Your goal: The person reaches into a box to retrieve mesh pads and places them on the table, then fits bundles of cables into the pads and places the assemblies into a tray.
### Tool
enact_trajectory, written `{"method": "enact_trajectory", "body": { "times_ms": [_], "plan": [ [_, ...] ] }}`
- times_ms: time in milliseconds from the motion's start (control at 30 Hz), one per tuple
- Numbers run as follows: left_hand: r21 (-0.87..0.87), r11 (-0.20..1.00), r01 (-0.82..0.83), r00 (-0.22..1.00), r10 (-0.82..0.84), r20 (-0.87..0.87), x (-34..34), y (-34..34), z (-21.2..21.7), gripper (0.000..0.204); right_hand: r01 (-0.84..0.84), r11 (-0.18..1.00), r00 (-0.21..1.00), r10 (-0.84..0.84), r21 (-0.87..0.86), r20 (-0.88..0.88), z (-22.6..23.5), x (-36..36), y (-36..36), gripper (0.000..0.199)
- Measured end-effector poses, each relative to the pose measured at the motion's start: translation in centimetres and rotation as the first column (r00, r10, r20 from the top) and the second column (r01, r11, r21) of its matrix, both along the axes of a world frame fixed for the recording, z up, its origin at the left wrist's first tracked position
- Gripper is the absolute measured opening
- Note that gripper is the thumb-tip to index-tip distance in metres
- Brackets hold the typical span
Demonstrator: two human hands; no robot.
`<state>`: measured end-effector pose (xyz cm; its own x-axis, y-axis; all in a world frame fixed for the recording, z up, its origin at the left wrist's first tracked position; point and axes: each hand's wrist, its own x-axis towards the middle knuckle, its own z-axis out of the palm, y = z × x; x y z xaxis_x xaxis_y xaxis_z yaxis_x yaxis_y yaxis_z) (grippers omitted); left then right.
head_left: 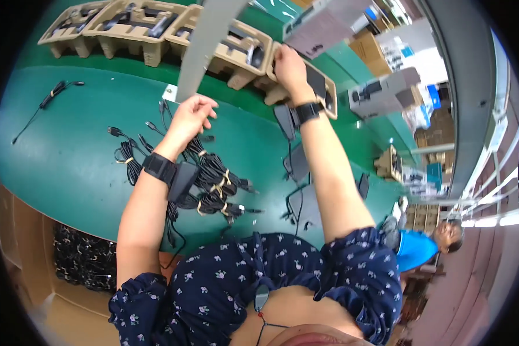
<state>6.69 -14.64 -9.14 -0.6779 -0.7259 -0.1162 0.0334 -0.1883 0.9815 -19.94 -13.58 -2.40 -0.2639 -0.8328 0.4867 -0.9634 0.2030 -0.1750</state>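
Note:
My right hand (pixel 289 68) reaches over the left end of the rightmost brown moulded tray (pixel 333 99). Its fingers bend down together into the tray, and what they grip, if anything, is hidden. A flat dark piece (pixel 316 81) lies in that tray beside my wrist. Over the green table, my left hand (pixel 191 120) hovers with loosely curled fingers slightly apart and nothing visible in them. Black cable bundles (pixel 216 176) tied with pale bands lie beside my left wrist. Each wrist wears a black strap with a dark block.
More brown trays (pixel 150 47) holding dark parts line the far side. A pale metal post (pixel 205 49) rises between my hands. One black cable (pixel 51 99) lies at left. A carton (pixel 40 277) of black items stands at lower left. A person (pixel 418 248) sits at right.

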Motion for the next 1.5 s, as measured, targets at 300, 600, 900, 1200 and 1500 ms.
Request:
{"method": "enact_trajectory", "body": {
  "times_ms": [300, 600, 900, 1200, 1500],
  "plan": [
    [-0.085, 0.996, 0.019, 0.998, -0.024, -0.060, 0.2, -0.5, -1.2, 0.017, -0.272, 0.960, 0.912, 0.234, -0.067, -0.336, 3.8, 1.5, 9.0, 0.022],
    [-0.088, 0.996, -0.006, 1.000, 0.005, -0.005, -0.1, 0.6, -0.3, 0.015, 0.150, 0.543, 0.970, -0.241, 0.827, -0.018, -1.8, 4.6, 23.1, 0.111],
    [-0.124, 0.992, -0.034, 0.998, 0.040, 0.043, -0.7, 0.6, -0.6, 0.018, -0.019, 0.909, 0.940, -0.126, 0.417, 0.317, -5.8, 11.5, 22.5, 0.068],
    [-0.097, 0.994, -0.040, 0.998, 0.045, 0.043, -0.6, 0.6, -0.4, 0.018, -0.154, 0.964, 0.791, -0.011, 0.216, 0.612, -3.0, 9.9, 22.9, 0.068],
    [-0.090, 0.996, -0.026, 0.998, 0.030, 0.047, 0.0, 0.1, -0.6, 0.017, -0.157, 0.909, 0.899, -0.030, 0.385, 0.438, -4.0, 9.8, 24.7, 0.066]
  ]
}}
